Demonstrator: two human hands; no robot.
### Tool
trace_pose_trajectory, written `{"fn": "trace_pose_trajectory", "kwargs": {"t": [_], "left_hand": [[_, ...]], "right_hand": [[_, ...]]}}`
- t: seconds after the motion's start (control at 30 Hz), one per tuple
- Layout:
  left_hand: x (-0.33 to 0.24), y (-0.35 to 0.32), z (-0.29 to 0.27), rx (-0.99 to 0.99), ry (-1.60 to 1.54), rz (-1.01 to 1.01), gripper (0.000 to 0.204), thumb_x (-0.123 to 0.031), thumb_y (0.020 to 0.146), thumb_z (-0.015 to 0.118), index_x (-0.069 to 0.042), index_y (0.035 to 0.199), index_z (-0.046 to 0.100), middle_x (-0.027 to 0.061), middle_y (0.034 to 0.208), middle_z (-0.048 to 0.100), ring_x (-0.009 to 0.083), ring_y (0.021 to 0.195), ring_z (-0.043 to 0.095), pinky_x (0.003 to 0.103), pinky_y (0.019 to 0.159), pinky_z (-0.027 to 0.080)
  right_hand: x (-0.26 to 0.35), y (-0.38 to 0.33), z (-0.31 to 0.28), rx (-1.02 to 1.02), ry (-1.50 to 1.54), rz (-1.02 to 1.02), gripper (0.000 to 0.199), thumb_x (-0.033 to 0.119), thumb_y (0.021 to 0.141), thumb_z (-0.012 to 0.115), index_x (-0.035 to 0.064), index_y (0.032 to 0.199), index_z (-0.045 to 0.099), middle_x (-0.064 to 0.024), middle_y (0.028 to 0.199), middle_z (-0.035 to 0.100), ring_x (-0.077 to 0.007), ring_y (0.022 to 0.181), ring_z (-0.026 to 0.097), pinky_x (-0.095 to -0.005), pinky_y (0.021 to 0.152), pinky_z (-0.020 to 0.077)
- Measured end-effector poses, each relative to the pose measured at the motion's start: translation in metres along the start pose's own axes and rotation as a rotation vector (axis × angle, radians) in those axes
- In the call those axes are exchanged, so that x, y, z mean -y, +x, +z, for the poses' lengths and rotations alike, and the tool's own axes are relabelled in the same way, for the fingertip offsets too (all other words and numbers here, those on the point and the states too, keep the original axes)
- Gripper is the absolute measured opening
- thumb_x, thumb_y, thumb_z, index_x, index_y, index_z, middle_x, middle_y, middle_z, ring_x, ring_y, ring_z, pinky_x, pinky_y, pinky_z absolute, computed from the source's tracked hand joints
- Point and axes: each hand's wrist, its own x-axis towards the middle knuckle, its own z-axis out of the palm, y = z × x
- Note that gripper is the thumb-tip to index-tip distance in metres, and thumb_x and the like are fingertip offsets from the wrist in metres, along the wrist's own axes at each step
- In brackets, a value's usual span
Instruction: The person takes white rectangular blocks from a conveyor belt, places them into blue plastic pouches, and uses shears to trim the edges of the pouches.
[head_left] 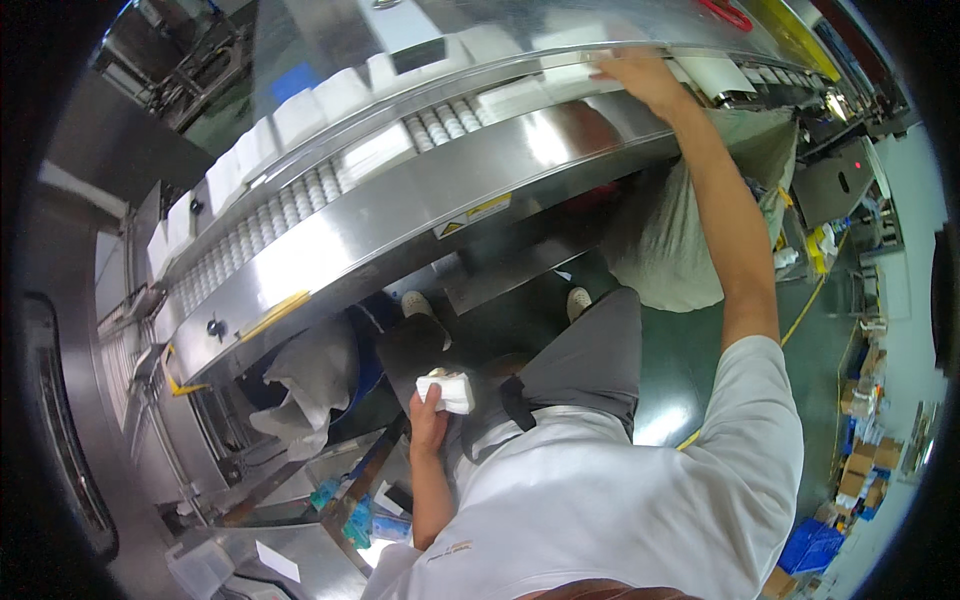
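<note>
Low in front of my body, my left hand (428, 425) is closed around a small white block-shaped pack (453, 393), with the thumb along its side. What the pack contains cannot be made out. My right arm reaches far forward, and my right hand (645, 78) is over the roller conveyor (445, 122). Its fingers are stretched out to the left, beside a white pack (575, 80) lying on the rollers; whether they touch it is unclear. Another white pack (375, 155) lies on the rollers further left.
A row of white packs (340, 95) stands along the conveyor's far side. The steel side rail (400, 205) runs across in front of me. A large pale sack (665, 240) hangs below at the right, and a lined blue bin (365, 350) stands below at the left.
</note>
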Motion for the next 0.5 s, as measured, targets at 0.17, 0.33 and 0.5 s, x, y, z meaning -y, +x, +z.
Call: {"fn": "trace_pose_trajectory", "kwargs": {"t": [0.17, 0.33, 0.5], "left_hand": [[0.001, 0.002, -0.004, 0.004, 0.026, 0.015, 0.045, -0.022, 0.101, 0.069, 0.001, 0.137, 0.056, 0.015, 0.127, 0.068, 0.028, 0.115, 0.068, 0.043, 0.101, 0.055], [0.0, -0.003, -0.001, -0.017, -0.019, 0.049, 0.043, -0.02, 0.101, 0.069, 0.001, 0.135, 0.057, 0.0148, 0.125, 0.069, 0.0274, 0.115, 0.068, 0.042, 0.101, 0.054], [0.012, 0.01, -0.019, 0.007, -0.008, 0.095, 0.044, -0.021, 0.101, 0.07, 0.001, 0.136, 0.056, 0.0147, 0.127, 0.068, 0.0274, 0.116, 0.067, 0.042, 0.103, 0.052]], "right_hand": [[0.017, -0.001, 0.078, 0.224, 0.519, 0.071, 0.031, 0.025, 0.096, 0.076, 0.0001, 0.113, 0.069, -0.0065, 0.106, 0.074, -0.0137, 0.093, 0.07, -0.0314, 0.083, 0.0609], [0.073, 0.005, 0.149, 0.356, 0.686, 0.137, 0.034, 0.013, 0.095, 0.076, -0.0083, 0.118, 0.063, -0.0145, 0.109, 0.071, -0.0192, 0.089, 0.072, -0.0282, 0.074, 0.0636], [0.064, 0.02, 0.16, 0.359, 0.502, 0.136, 0.029, 0.016, 0.093, 0.077, -0.0057, 0.111, 0.067, -0.0098, 0.099, 0.072, -0.0131, 0.078, 0.07, -0.0252, 0.067, 0.0603]]}}
